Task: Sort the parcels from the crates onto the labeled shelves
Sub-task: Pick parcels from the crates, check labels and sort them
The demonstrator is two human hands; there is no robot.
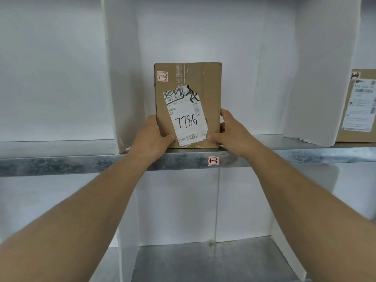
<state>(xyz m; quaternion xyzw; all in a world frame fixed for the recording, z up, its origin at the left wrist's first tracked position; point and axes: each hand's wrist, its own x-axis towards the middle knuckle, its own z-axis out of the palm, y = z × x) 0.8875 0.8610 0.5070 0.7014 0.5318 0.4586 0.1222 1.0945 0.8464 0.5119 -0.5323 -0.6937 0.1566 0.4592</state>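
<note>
A brown cardboard parcel [209,92] stands upright on the metal shelf [81,162], in the middle compartment. It bears a white shipping label marked 7786 and a small red-edged sticker reading 1-3. A matching 1-3 tag [213,161] is stuck on the shelf's front edge just below it. My left hand [153,137] grips the parcel's lower left edge, thumb across the front. My right hand [230,132] grips its lower right edge, thumb on the front near the label's corner.
White divider panels [120,78] wall off the compartments. Another brown parcel [360,106] with a label stands in the compartment at the far right. A lower metal shelf [213,261] lies beneath, between my forearms.
</note>
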